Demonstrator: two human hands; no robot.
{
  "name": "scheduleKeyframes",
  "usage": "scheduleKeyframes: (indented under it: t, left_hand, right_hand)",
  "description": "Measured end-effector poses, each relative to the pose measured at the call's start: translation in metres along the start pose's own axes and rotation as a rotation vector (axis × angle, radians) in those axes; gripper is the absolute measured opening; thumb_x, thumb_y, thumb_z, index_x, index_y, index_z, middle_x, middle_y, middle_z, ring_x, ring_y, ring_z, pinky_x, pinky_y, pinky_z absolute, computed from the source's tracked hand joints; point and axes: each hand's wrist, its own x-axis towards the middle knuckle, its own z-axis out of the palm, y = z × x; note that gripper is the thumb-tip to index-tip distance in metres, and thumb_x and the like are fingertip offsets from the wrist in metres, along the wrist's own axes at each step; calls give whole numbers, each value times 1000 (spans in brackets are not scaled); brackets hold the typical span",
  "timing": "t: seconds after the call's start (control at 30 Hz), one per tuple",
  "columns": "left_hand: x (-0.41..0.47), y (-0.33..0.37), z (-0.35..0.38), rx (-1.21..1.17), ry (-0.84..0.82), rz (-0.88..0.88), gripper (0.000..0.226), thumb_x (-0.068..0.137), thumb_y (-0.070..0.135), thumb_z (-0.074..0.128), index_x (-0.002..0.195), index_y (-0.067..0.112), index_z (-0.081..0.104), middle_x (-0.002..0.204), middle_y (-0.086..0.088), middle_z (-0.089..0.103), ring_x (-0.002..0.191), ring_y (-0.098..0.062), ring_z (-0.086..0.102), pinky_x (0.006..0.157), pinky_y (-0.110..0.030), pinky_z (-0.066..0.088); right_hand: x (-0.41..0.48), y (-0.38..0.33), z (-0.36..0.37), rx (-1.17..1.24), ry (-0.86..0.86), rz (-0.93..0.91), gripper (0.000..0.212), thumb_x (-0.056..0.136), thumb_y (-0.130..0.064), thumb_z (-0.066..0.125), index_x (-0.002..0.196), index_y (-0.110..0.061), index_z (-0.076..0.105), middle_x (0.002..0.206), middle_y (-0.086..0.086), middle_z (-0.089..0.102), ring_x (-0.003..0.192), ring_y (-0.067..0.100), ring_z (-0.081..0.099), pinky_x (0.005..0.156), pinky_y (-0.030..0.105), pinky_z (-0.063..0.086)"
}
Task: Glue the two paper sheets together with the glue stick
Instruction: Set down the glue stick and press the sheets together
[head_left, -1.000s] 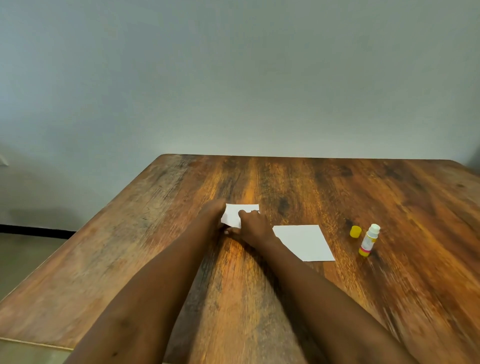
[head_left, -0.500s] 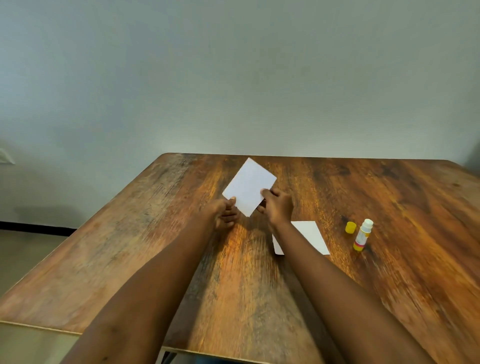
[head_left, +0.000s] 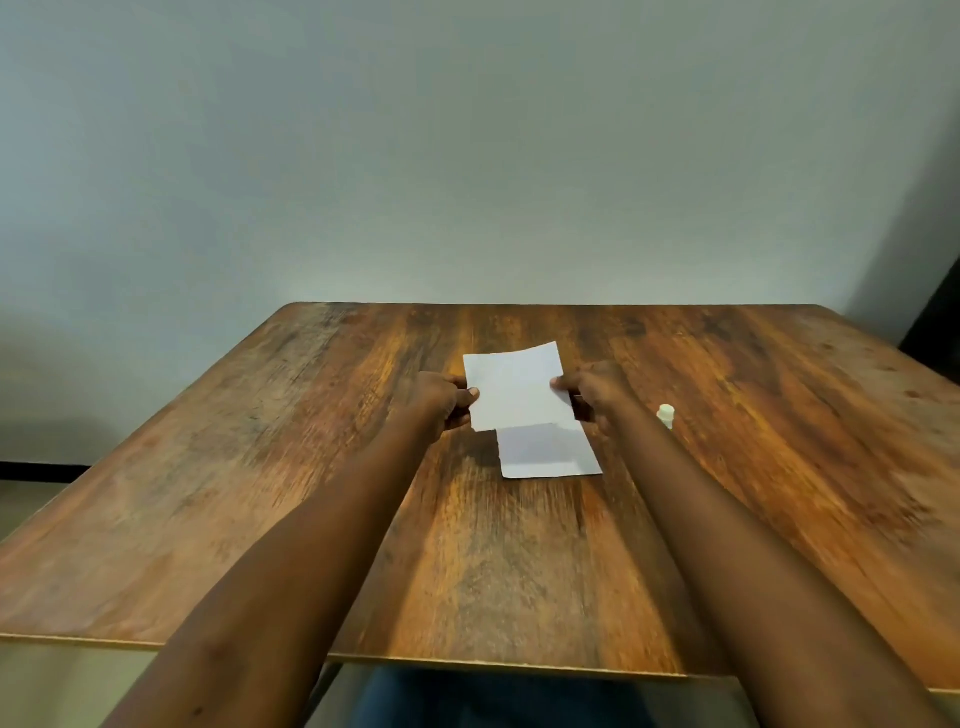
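Note:
A white paper sheet is held just above the wooden table, over the far part of a second white sheet that lies flat. My left hand pinches the raised sheet's left edge. My right hand pinches its right edge. The held sheet casts a shadow on the lower one. The uncapped glue stick stands to the right, its lower half hidden behind my right forearm. Its yellow cap is hidden.
A plain pale wall rises behind the table's far edge. The table's near edge runs across the bottom of the view, with my lap below it. A dark object shows at the far right edge.
Both hands lifted the sheet off the table, turned it, and carried it right and nearer, so it now hangs squarely over the flat sheet. My right arm now covers the cap.

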Motion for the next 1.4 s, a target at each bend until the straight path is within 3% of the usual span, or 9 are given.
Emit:
scheduleKeyframes:
  t: [0.13, 0.2, 0.3, 0.43, 0.57, 0.77, 1.07, 1.27, 1.4]
  left_hand:
    - [-6, -1, 12, 87, 22, -2, 26, 85, 7, 63, 110, -4, 66, 100, -16, 68, 73, -17, 65, 70, -29, 57]
    - [-7, -3, 18, 136, 41, 9, 25, 83, 8, 66, 104, -7, 68, 100, -19, 69, 72, -18, 64, 74, -31, 57]
    - [-8, -8, 28, 129, 40, -2, 24, 81, 5, 69, 100, -11, 67, 103, -24, 68, 71, -21, 64, 77, -35, 57]
    - [-9, -13, 34, 149, 22, -42, 27, 80, 3, 70, 102, -12, 65, 103, -26, 67, 79, -27, 65, 82, -41, 58]
    - [-9, -13, 39, 227, 20, -59, 26, 81, 6, 69, 103, -8, 66, 101, -22, 69, 79, -24, 68, 83, -38, 58]
    - [-7, -13, 42, 289, 39, -46, 28, 83, 9, 68, 106, -7, 65, 104, -21, 69, 81, -23, 67, 84, -34, 56]
    - [-10, -15, 45, 337, 43, -30, 28, 79, 5, 71, 103, -9, 66, 103, -23, 70, 79, -25, 68, 85, -38, 57]
    - [-12, -18, 46, 366, 42, -1, 28, 79, 5, 71, 102, -9, 66, 102, -23, 70, 86, -28, 70, 87, -40, 57]
    - [-10, -20, 46, 383, 51, 14, 25, 81, 7, 69, 101, -9, 67, 101, -23, 70, 84, -27, 68, 86, -39, 56]
  right_hand:
    - [0, 10, -15, -272, 37, -18, 25, 78, -6, 71, 92, 14, 65, 84, 26, 66, 61, 24, 61, 52, 24, 52]
    - [0, 14, -20, -426, 59, -46, 28, 80, -11, 71, 93, 13, 67, 76, 24, 64, 54, 19, 55, 50, 24, 48]
    - [1, 20, -26, -557, 99, -104, 29, 79, -16, 73, 92, 10, 69, 92, 20, 70, 77, 29, 66, 73, 34, 51]
    - [4, 27, -28, -570, 126, -142, 25, 78, -15, 74, 89, 8, 71, 93, 19, 71, 83, 31, 67, 78, 39, 54]
    - [10, 35, -28, -554, 145, -129, 21, 78, -13, 73, 88, 5, 71, 92, 17, 72, 75, 26, 66, 71, 35, 54]
    - [16, 47, -24, -575, 153, -131, 22, 80, -11, 71, 94, 6, 70, 97, 18, 70, 83, 30, 67, 75, 38, 55]
    - [13, 55, -23, -588, 145, -134, 22, 84, -8, 66, 100, 6, 69, 103, 19, 69, 91, 30, 65, 54, 18, 38]
    - [12, 60, -24, -629, 168, -130, 24, 82, -9, 68, 101, 6, 68, 104, 20, 69, 91, 31, 66, 73, 32, 52]
    - [14, 60, -23, -624, 165, -125, 26, 80, -10, 70, 101, 6, 69, 104, 20, 70, 90, 31, 66, 65, 29, 49]
